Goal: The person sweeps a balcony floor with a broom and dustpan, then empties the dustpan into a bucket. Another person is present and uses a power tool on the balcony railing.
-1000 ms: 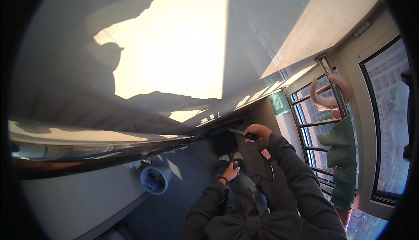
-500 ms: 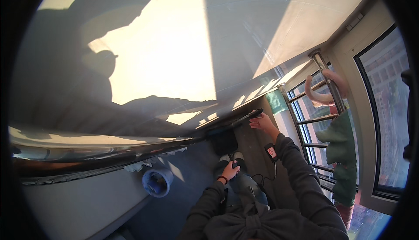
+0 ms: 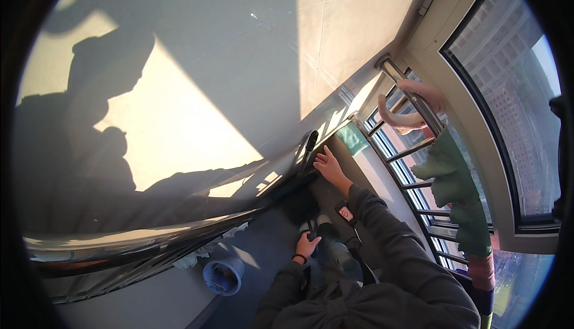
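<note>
My right hand point(image 3: 332, 171) reaches out over the floor by the corner, its fingers apart and holding nothing. Just beyond it a black-tipped handle point(image 3: 311, 142) leans close to the pale wall, with a small gap to my fingers. Below that handle a dark pan-like thing point(image 3: 300, 204) stands on the floor; whether the two join cannot be made out. My left hand point(image 3: 307, 246), with a band at the wrist, is closed round a dark handle point(image 3: 313, 228) in front of my legs. The lower part of that handle is hard to see.
A pale bucket point(image 3: 241, 274) stands at the left beside a metal rack point(image 3: 113, 269). To the right are metal window bars point(image 3: 412, 148) with green cloth point(image 3: 454, 194) and a pink curved hanger point(image 3: 397, 118). A small device with a lit display point(image 3: 345, 212) trails a cable.
My right hand has let go of the black-tipped handle, which now stands more upright by the wall. My view has turned, and the left hand keeps its grip.
</note>
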A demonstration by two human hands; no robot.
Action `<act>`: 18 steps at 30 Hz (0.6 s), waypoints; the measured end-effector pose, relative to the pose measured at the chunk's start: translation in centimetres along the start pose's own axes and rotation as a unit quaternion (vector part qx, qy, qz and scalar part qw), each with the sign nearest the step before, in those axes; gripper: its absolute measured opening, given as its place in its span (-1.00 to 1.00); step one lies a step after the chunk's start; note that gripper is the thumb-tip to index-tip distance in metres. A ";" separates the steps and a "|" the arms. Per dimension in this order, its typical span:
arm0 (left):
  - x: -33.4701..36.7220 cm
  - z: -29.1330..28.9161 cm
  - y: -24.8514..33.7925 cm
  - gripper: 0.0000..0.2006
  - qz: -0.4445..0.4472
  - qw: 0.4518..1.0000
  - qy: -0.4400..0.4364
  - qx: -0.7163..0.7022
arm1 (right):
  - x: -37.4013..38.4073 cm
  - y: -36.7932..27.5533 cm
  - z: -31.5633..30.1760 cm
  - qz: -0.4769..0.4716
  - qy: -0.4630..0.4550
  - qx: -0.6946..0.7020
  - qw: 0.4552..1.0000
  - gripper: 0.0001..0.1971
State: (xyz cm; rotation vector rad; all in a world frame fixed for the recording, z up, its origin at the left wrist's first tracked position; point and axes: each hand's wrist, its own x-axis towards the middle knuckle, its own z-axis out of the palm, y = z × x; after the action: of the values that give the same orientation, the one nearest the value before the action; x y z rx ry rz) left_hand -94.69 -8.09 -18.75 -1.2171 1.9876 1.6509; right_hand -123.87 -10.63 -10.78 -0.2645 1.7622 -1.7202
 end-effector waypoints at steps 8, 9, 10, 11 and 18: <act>1.2 -1.7 1.3 -0.34 0.061 0.991 -0.020 0.122 | -14.8 8.8 -9.3 0.176 -0.036 -0.133 0.975 -0.55; 1.5 -1.8 1.6 -0.37 0.066 0.991 -0.039 0.109 | -17.4 10.8 -11.4 0.249 -0.037 -0.133 0.959 -0.72; 1.8 -1.9 1.7 -0.40 0.061 0.991 -0.058 0.102 | -20.1 13.0 -13.4 0.282 -0.027 -0.130 0.950 -0.85; 1.8 -2.2 1.6 -0.43 0.047 0.992 -0.073 0.096 | -23.9 15.6 -15.1 0.288 0.059 -0.034 0.955 -0.82; 3.7 -2.6 1.6 -0.66 -0.065 0.980 -0.183 0.051 | -48.8 25.6 -18.6 0.228 0.380 0.318 0.838 -0.61</act>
State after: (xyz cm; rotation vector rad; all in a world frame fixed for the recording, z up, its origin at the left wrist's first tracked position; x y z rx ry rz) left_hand -97.38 -12.00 -19.40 -0.9075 1.7072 1.5567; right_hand -89.66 35.12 -21.51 1.1781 1.4031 -2.0360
